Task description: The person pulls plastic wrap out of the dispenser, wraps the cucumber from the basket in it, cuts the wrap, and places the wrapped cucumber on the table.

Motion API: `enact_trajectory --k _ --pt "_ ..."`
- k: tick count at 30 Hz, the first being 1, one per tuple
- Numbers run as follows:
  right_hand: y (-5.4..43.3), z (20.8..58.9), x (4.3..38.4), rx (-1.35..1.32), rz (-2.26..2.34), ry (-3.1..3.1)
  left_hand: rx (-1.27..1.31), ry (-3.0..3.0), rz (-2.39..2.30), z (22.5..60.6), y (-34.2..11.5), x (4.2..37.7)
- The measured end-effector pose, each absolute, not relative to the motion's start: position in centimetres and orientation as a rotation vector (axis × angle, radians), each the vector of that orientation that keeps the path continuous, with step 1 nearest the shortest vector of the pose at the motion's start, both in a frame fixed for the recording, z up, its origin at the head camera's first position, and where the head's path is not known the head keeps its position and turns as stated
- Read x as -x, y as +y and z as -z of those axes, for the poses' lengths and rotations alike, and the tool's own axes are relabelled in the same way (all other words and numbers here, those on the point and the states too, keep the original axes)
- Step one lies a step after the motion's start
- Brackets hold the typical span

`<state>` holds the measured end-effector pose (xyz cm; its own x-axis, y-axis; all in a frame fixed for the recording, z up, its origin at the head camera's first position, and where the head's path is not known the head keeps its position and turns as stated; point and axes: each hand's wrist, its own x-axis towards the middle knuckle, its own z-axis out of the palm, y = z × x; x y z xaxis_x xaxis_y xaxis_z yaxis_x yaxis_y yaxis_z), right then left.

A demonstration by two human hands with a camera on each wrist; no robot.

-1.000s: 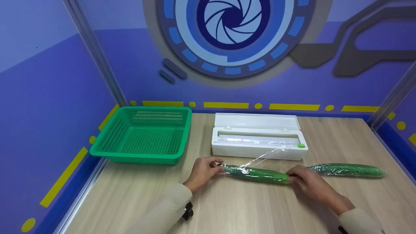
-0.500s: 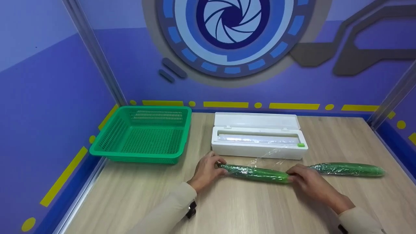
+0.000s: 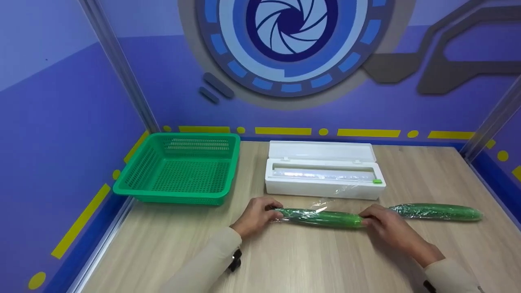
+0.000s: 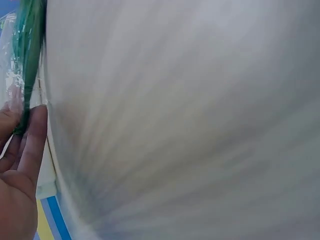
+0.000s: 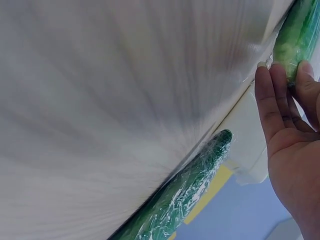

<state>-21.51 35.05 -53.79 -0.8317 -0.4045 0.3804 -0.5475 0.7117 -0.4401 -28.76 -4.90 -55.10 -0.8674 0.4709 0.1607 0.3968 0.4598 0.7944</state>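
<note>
A long green cucumber (image 3: 321,218) in clear plastic film lies crosswise in front of me. My left hand (image 3: 255,216) pinches its darker left end between thumb and fingers; the left wrist view shows this cucumber end (image 4: 26,75) against the fingers. At the paler right end, my right hand (image 3: 390,228) holds the tip, and the right wrist view has the thumb and fingertips on either side of it. Loose clear film (image 3: 323,204) sticks up behind the cucumber, toward the white box. A second wrapped cucumber (image 3: 439,212) rests on the table, just beyond my right hand.
Behind the cucumber stands a white cling film box (image 3: 321,190), lid raised, with a film roll (image 3: 321,174) inside and a green slider (image 3: 377,181) at its right end. A green basket (image 3: 175,195) sits at the back left. Blue walls (image 3: 53,134) border the wooden table (image 3: 305,260).
The film strip that slanted up from the cucumber toward the box has dropped lower and shortened. My left hand moved up slightly, then back down; the right hand has hardly moved.
</note>
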Motion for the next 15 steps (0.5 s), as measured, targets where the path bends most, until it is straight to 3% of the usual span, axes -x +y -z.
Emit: enact_trajectory --k 15 --pt "35.40 54.22 21.49 -0.770 -0.846 -2.618 -0.927 2.732 -1.181 55.32 -5.08 28.37"
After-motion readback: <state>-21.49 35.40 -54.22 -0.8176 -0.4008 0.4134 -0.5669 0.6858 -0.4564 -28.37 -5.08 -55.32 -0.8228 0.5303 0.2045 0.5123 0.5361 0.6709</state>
